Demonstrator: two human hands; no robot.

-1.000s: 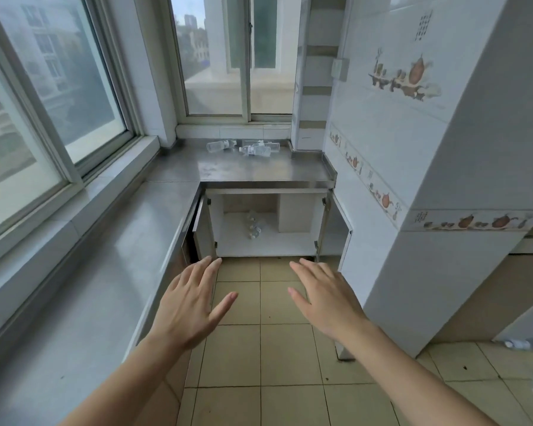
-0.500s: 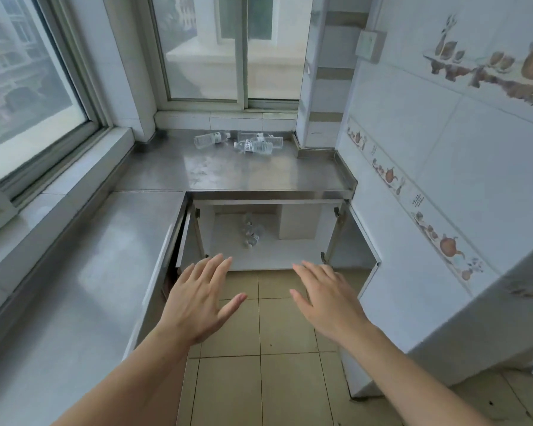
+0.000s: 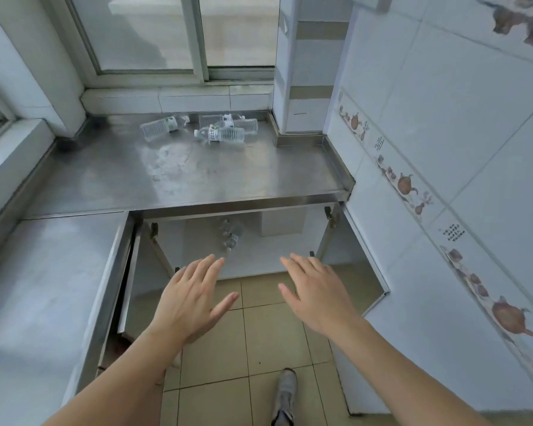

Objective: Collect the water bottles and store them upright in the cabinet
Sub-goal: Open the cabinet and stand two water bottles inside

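Note:
Three clear water bottles lie on their sides at the back of the steel counter (image 3: 197, 176): one on the left (image 3: 160, 128), one in front (image 3: 220, 134), one behind it (image 3: 231, 122). Below the counter the cabinet (image 3: 277, 256) stands open with two bottles (image 3: 232, 235) upright inside. My left hand (image 3: 191, 298) and my right hand (image 3: 316, 295) hover empty with fingers spread over the floor in front of the cabinet opening, well short of the counter bottles.
The cabinet's left door (image 3: 130, 272) and right door (image 3: 366, 256) swing outward. A second steel counter (image 3: 37, 296) runs along the left under the windows. A tiled wall (image 3: 443, 179) closes the right side. My shoe (image 3: 285, 392) is on the tiled floor.
I have come closer to the counter and cabinet, and the view has tipped downward. Both hands stay open and spread in front of me.

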